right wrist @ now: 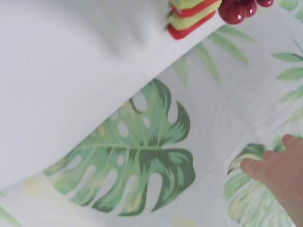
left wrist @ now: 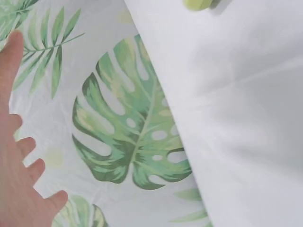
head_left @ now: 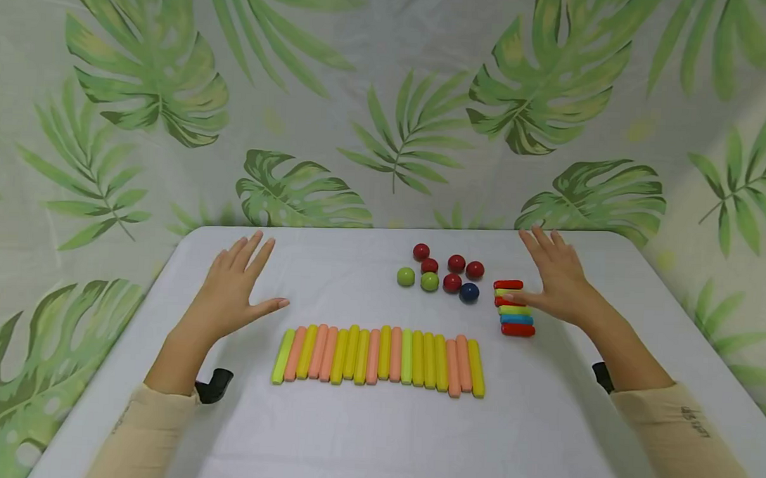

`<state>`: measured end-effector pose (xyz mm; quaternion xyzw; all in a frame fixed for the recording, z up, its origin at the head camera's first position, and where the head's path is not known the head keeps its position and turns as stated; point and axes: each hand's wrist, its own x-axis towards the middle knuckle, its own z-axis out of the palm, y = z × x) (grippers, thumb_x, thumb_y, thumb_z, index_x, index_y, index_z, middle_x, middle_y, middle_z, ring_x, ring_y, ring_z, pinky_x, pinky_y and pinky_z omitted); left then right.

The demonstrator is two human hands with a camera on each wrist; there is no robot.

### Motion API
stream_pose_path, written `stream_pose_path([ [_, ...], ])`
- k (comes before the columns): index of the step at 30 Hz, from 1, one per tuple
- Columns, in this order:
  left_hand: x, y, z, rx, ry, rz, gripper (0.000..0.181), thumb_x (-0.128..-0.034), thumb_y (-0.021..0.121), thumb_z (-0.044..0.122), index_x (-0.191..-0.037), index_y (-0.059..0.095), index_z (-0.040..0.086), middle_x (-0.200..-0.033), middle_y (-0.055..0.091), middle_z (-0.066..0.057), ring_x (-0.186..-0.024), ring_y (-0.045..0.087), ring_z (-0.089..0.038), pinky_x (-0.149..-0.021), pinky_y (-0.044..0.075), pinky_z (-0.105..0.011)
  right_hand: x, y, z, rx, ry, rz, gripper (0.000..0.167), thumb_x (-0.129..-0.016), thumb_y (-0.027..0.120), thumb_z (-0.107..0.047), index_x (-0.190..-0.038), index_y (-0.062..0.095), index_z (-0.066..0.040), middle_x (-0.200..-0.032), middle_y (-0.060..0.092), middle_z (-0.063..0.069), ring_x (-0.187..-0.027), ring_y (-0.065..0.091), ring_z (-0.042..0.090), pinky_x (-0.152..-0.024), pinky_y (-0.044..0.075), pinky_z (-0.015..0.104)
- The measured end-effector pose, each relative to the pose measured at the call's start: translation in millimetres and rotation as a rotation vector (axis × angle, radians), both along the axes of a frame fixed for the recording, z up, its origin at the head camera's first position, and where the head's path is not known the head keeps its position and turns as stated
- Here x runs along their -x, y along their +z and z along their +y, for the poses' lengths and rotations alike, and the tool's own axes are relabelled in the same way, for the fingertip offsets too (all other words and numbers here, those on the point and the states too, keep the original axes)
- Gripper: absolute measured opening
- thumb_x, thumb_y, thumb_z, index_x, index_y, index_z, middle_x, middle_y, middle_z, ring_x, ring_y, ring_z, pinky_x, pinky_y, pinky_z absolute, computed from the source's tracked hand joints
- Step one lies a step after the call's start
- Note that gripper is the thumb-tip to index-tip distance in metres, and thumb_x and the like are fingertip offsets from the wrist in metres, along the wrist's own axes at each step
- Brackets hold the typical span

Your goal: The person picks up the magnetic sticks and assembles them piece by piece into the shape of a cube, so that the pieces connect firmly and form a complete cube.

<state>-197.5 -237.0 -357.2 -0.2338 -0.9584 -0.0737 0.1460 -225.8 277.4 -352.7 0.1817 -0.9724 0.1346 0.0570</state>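
Observation:
My left hand (head_left: 230, 290) is held over the left part of the table, fingers spread and thumb out, touching nothing. My right hand (head_left: 560, 280), spread the same way, is over the right side; its thumb overlaps a short stack of red, yellow-green and blue sticks (head_left: 516, 319) in the head view. Whether it touches them I cannot tell. Between the hands lies a long row of yellow, pink and lime modelling-clay-like sticks (head_left: 379, 355), side by side. Behind the row sit several shiny balls: red ones (head_left: 456, 263), two green ones (head_left: 405, 276) and a dark blue one (head_left: 469, 293).
A white cloth covers the table (head_left: 350, 442). Behind it hangs a leaf-patterned curtain (head_left: 311, 124). Black wrist-camera parts (head_left: 214, 386) show beside the left wrist and also beside the right one.

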Motion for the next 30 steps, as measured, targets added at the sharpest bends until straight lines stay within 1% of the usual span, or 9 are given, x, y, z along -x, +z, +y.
stream_pose_path([
  [3,-6.0,-15.8,-0.1,-0.113,-0.013,0.007,0.093,-0.0780,0.064,0.049,-0.145,0.012,0.011,-0.146,0.014,-0.016,-0.128,0.018,-0.040,-0.097,0.020,-0.058,3.7,-6.0,-8,0.106,0.029,-0.064,0.106,-0.070,0.073,-0.046,-0.145,0.004,-0.015,-0.148,0.002,0.016,-0.132,-0.002,0.038,-0.097,0.009,0.064],
  [6,-14.1,-33.1,2.5,-0.226,0.013,-0.069,0.089,-0.0805,0.065,0.040,-0.145,0.011,0.010,-0.144,0.017,-0.019,-0.125,0.022,-0.043,-0.093,0.026,-0.060,7.2,-14.2,-17,0.207,0.065,-0.132,0.101,-0.073,0.072,-0.041,-0.145,0.006,-0.016,-0.148,0.003,0.014,-0.133,0.003,0.036,-0.095,0.016,0.064],
  [10,-25.6,-52.7,8.0,-0.349,0.078,-0.261,0.086,-0.0830,0.065,0.026,-0.144,0.008,0.007,-0.137,0.018,-0.026,-0.117,0.032,-0.044,-0.088,0.033,-0.058,12.4,-27.0,-28,0.290,0.102,-0.220,0.094,-0.077,0.069,-0.039,-0.145,0.009,-0.015,-0.147,0.009,0.015,-0.132,0.010,0.036,-0.097,0.019,0.060],
  [13,-33.3,-62.2,12.3,-0.396,0.122,-0.423,0.083,-0.0835,0.064,0.019,-0.143,0.008,0.004,-0.133,0.020,-0.028,-0.105,0.044,-0.039,-0.083,0.041,-0.051,15.3,-37.3,-35,0.323,0.117,-0.278,0.085,-0.080,0.067,-0.035,-0.144,0.015,-0.011,-0.145,0.016,0.017,-0.130,0.016,0.036,-0.099,0.021,0.056],
  [15,-37.4,-66.2,15.3,-0.410,0.146,-0.517,0.081,-0.0835,0.064,0.016,-0.142,0.010,0.003,-0.129,0.027,-0.026,-0.091,0.050,-0.030,-0.074,0.046,-0.041,15.7,-43.8,-39,0.342,0.122,-0.319,0.078,-0.083,0.065,-0.029,-0.143,0.019,-0.010,-0.144,0.021,0.017,-0.128,0.022,0.037,-0.098,0.024,0.054],
  [18,-40.9,-67.5,20.6,-0.424,0.166,-0.616,0.075,-0.0821,0.064,0.012,-0.140,0.018,0.000,-0.118,0.041,-0.021,-0.076,0.048,-0.020,-0.061,0.045,-0.032,16.6,-52.6,-44,0.345,0.136,-0.343,0.069,-0.085,0.064,-0.023,-0.140,0.026,-0.007,-0.140,0.029,0.018,-0.123,0.030,0.039,-0.095,0.030,0.053],
  [21,-42.1,-66.1,27.4,-0.401,0.190,-0.655,0.067,-0.0790,0.065,0.009,-0.135,0.030,-0.002,-0.106,0.049,-0.015,-0.070,0.047,-0.017,-0.055,0.043,-0.028,17.2,-59.2,-47,0.316,0.132,-0.341,0.060,-0.085,0.064,-0.018,-0.135,0.035,-0.005,-0.134,0.037,0.019,-0.118,0.038,0.038,-0.093,0.035,0.051],
  [26,-42.6,-58.6,35.7,-0.307,0.255,-0.638,0.055,-0.0749,0.065,0.009,-0.125,0.044,-0.001,-0.096,0.053,-0.014,-0.073,0.049,-0.019,-0.054,0.043,-0.028,19.7,-67.1,-49,0.235,0.117,-0.310,0.046,-0.083,0.065,-0.014,-0.125,0.048,-0.004,-0.120,0.051,0.016,-0.101,0.050,0.029,-0.087,0.042,0.044],
  [30,-40.0,-50.7,35.7,-0.295,0.293,-0.606,0.054,-0.0750,0.061,0.007,-0.126,0.042,0.003,-0.094,0.056,-0.015,-0.066,0.049,-0.020,-0.050,0.041,-0.028,21.0,-66.9,-50,0.219,0.109,-0.317,0.041,-0.083,0.066,-0.014,-0.120,0.052,-0.004,-0.110,0.056,0.013,-0.090,0.053,0.024,-0.081,0.046,0.040],
])
